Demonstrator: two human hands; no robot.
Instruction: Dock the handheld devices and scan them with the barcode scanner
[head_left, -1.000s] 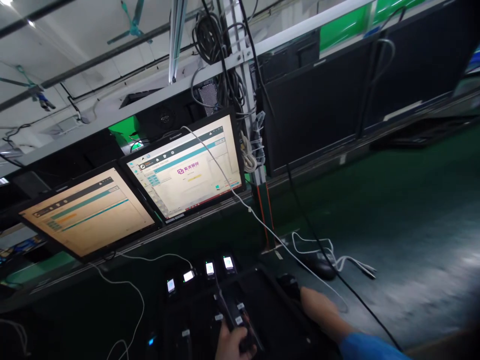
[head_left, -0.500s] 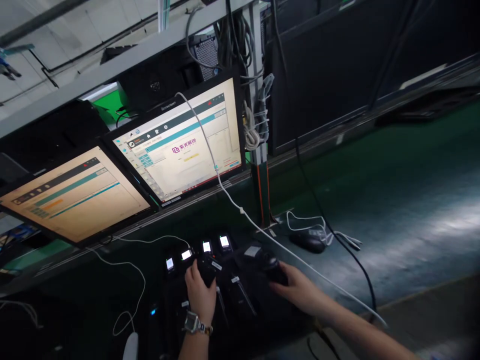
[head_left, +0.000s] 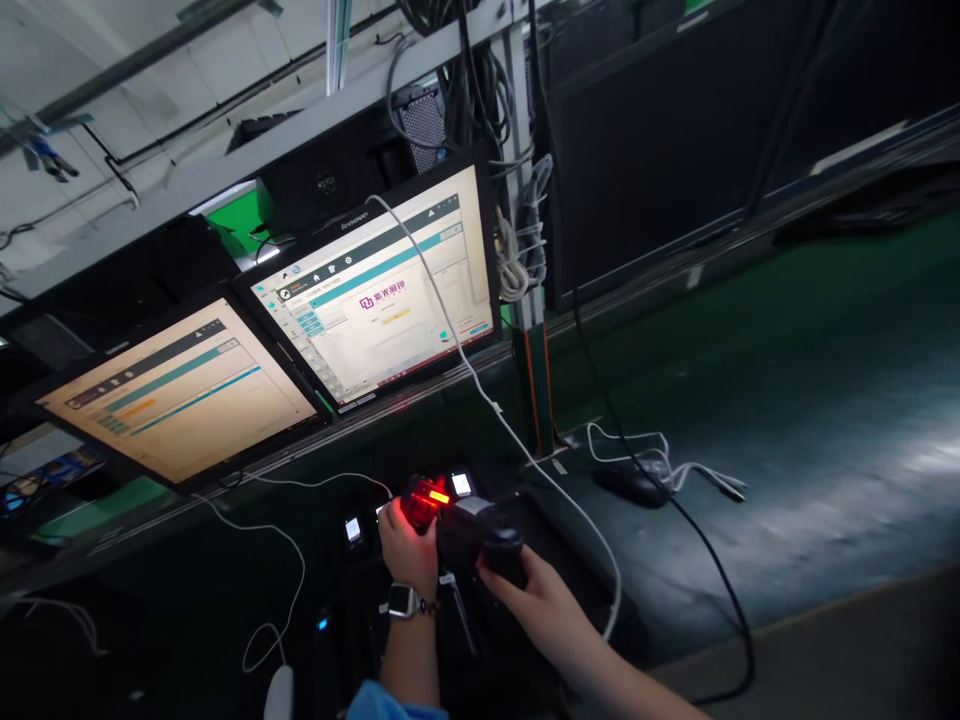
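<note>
Scanner (head_left: 486,532) moved toward probable handset (head_left: 421,506); one per hand (head_left: 409,552).

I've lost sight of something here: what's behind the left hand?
A sliver of a small lit screen shows past the fingers of the left hand. The rest is covered, so what else is there can't be seen.

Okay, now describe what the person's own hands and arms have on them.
The left hand is gloveless, with a square, dark-faced watch in a silvery case at the wrist and a blue sleeve farther up. The right hand is gloveless too, no watch or sleeve in view.
</note>
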